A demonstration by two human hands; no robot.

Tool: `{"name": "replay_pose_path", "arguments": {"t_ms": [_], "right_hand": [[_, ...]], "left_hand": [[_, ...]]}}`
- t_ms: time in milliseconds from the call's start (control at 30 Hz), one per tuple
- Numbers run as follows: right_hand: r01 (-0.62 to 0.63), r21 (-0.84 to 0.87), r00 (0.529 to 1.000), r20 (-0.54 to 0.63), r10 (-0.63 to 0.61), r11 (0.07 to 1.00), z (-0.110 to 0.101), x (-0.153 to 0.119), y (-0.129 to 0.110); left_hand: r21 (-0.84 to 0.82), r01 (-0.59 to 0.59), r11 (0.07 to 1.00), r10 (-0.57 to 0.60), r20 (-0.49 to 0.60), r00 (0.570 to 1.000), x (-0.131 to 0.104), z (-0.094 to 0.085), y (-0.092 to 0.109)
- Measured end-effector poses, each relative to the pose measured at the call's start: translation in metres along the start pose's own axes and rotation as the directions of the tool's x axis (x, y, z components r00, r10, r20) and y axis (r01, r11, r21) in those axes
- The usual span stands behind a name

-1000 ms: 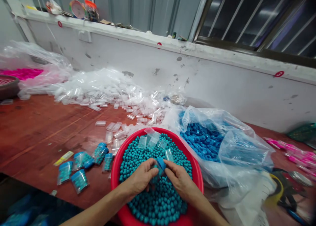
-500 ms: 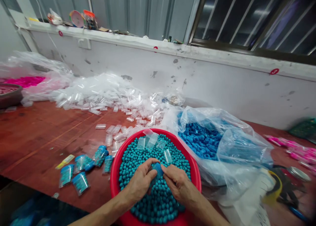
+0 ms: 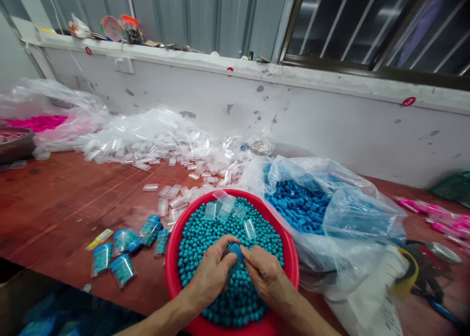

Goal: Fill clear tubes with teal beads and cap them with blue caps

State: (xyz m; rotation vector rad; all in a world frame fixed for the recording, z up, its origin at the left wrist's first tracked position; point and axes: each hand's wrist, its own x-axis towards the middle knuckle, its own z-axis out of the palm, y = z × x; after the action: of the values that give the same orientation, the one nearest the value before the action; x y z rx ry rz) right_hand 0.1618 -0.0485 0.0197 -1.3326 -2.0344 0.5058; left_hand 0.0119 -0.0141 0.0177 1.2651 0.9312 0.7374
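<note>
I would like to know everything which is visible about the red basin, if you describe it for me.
The red basin looks like glossy plastic, round and wide-rimmed. It sits upright on the reddish table, its near edge partly out of view. Small teal beads fill much of it, with several clear cases on top. A clear bag lies close beside its right side. The left hand and right hand are over the beads, holding a blue piece.

Glossy red plastic tub [image 3: 171,257]; clear, shiny plastic bag [image 3: 362,213].
</note>
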Motion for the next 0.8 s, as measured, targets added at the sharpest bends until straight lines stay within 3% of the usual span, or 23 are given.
{"name": "replay_pose_path", "arguments": {"t_ms": [100, 167, 267, 367, 433, 533, 633, 800], "right_hand": [[-0.021, 0.096, 0.998, 0.064, 0.015, 0.995, -0.006, 0.000, 0.003], [-0.167, 0.282, 0.983, 0.118, 0.138, 0.945, -0.009, 0.001, 0.007], [-0.418, 0.541, 0.903, 0.158, 0.400, 0.730, -0.008, 0.006, 0.014], [-0.482, 0.624, 0.819, 0.070, 0.570, 0.615, -0.003, 0.013, 0.020], [-0.453, 0.612, 0.818, -0.004, 0.575, 0.648, 0.001, 0.015, 0.019], [-0.361, 0.538, 0.896, -0.028, 0.444, 0.762, 0.005, 0.011, 0.010], [-0.296, 0.337, 0.954, 0.058, 0.294, 0.894, 0.010, 0.003, -0.002], [-0.252, 0.066, 0.957, 0.169, 0.238, 0.966, 0.019, -0.004, -0.012]], "left_hand": [[0.013, 0.008, 1.000, -0.008, -0.005, 1.000, -0.002, -0.002, -0.003], [-0.002, 0.050, 0.999, -0.049, 0.046, 0.998, -0.003, -0.003, -0.002], [-0.031, 0.071, 0.997, -0.066, 0.130, 0.989, -0.004, -0.003, 0.002], [-0.037, 0.043, 0.998, -0.038, 0.128, 0.991, -0.004, -0.001, 0.005], [-0.015, 0.024, 1.000, -0.022, 0.099, 0.995, -0.004, 0.001, 0.006], [0.026, 0.002, 1.000, -0.003, 0.014, 1.000, -0.006, 0.001, 0.004], [0.039, -0.077, 0.996, 0.080, -0.076, 0.994, -0.009, 0.000, 0.000], [0.037, -0.165, 0.986, 0.167, -0.032, 0.985, -0.012, 0.001, 0.001]]}}
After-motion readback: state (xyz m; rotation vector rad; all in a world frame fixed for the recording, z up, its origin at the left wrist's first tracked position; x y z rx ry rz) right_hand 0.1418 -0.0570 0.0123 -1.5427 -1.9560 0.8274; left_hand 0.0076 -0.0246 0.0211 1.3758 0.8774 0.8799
